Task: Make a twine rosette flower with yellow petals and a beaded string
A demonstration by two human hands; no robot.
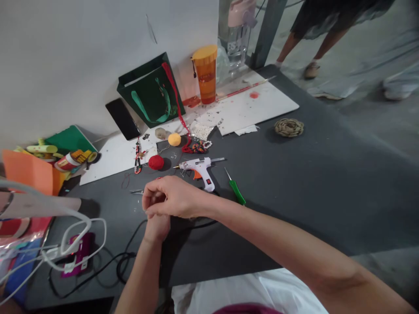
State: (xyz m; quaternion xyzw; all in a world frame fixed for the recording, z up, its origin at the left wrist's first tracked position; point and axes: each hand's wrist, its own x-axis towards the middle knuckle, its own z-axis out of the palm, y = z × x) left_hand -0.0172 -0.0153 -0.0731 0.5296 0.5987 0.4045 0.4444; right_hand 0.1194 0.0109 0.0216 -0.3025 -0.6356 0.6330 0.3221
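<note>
My right hand (pixel 178 196) reaches across to the left, its fingers curled round and pressed toward the thumb. Whatever it holds, if anything, is hidden. Directly beneath and touching it is my left hand (pixel 159 224), whose fingers are covered by the right one. Just beyond them lies a white hot glue gun (pixel 196 165) with an orange trigger. A green-handled crochet hook (pixel 237 192) rests to its right. Past my fingers sit a red yarn ball (pixel 156 162) and a yellow ball (pixel 174 139). Metal tips, perhaps of scissors (pixel 136 192), show left of my hands.
A dark green gift bag (pixel 152 91), a phone (pixel 122 118) and an orange cup (pixel 205 78) stand along the wall. A coiled rope piece (pixel 289 127) lies at right. White cables and a purple power strip (pixel 78 254) occupy the left. Someone's legs (pixel 307 46) appear beyond the table.
</note>
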